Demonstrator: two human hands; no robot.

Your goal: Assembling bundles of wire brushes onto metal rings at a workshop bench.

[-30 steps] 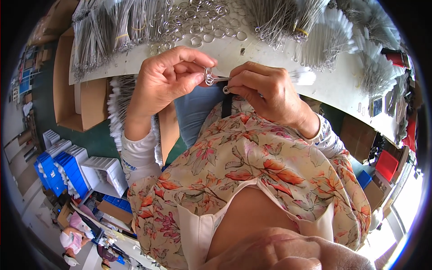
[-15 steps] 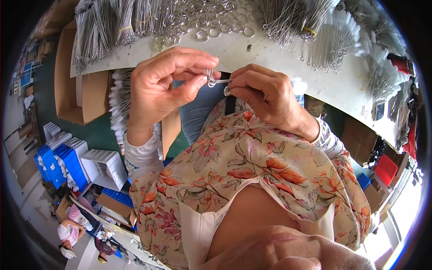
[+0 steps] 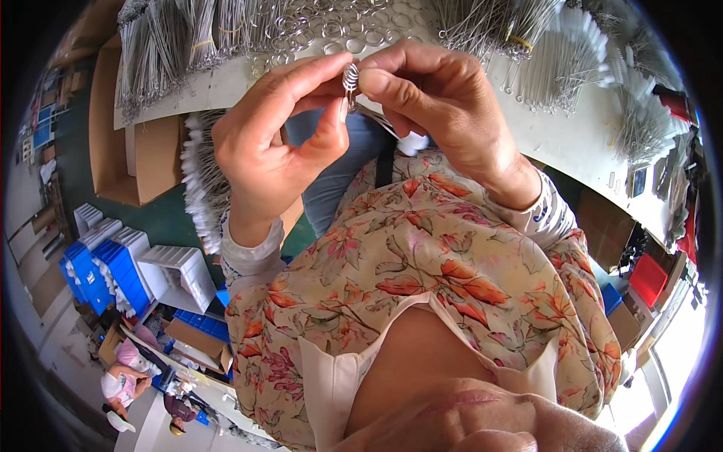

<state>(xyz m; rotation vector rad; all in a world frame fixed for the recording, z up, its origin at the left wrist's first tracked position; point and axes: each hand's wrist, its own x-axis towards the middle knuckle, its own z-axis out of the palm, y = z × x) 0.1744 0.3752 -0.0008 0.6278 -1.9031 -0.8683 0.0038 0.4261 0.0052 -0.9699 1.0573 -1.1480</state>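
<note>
My left hand (image 3: 275, 143) and my right hand (image 3: 437, 102) meet in front of my chest, raised close to the camera. Between their thumbs and forefingers they pinch a small stack of metal split rings (image 3: 351, 77), seen edge-on. Both hands touch the rings. A thin wire part trails from the rings down to the right, partly hidden by my right palm. Below the hands my floral blouse fills the middle of the view.
A white table (image 3: 226, 87) at the top carries loose metal rings (image 3: 354, 30) and bundles of wire parts (image 3: 173, 38). An open cardboard box (image 3: 132, 143) sits at the left, blue and white bins (image 3: 113, 264) below it. A red bin (image 3: 648, 279) stands at right.
Both hands have risen toward the camera with the rings, now looming larger. The rings have turned edge-on between the fingertips.
</note>
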